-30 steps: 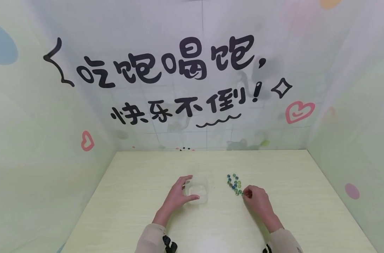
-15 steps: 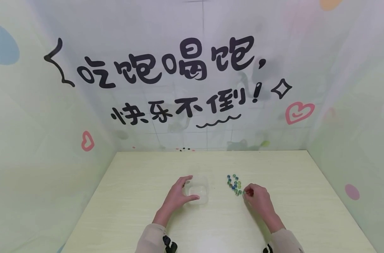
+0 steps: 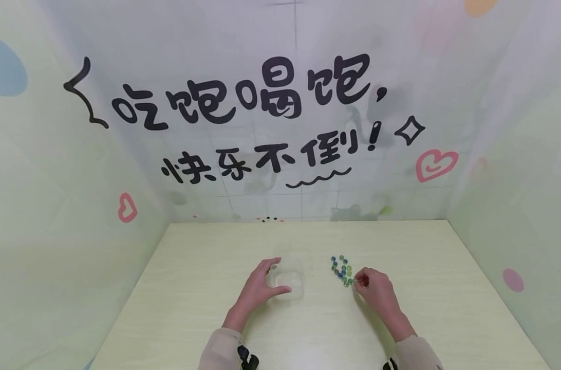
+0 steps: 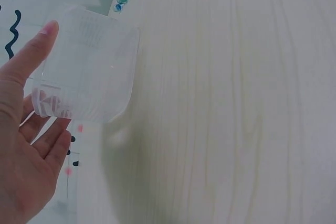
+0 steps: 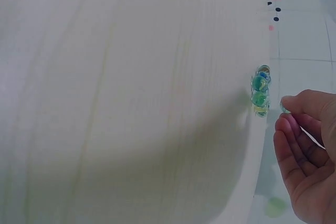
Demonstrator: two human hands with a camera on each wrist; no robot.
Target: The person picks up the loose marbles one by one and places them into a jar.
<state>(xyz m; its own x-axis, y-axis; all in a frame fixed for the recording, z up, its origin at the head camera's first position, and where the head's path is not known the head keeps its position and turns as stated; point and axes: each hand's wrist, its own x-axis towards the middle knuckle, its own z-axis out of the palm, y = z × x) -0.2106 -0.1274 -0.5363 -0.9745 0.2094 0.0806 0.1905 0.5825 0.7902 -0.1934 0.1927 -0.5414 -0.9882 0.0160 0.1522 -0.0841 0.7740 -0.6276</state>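
Note:
My left hand (image 3: 256,289) grips a clear square plastic container (image 3: 295,281) from its left side, thumb near and fingers at the far side. In the left wrist view the container (image 4: 97,66) has its see-through walls between thumb and fingers. My right hand (image 3: 378,292) pinches a small greenish glass marble (image 5: 284,107) between thumb and fingertips. Just left of those fingertips lies a loose cluster of blue, green and yellowish marbles (image 3: 340,275) on the table. Their row of marbles (image 5: 259,98) shows beside the thumb in the right wrist view.
The pale wood-grain table (image 3: 179,303) carries everything. Behind it stands a light back wall (image 3: 216,203) with black lettering, and printed side walls (image 3: 44,246) enclose it left and right. Black straps (image 3: 248,357) sit at the wrists.
My right hand shifts only slightly beside the marbles, its fingertips staying at the cluster's near right end. My left hand and the container keep their place.

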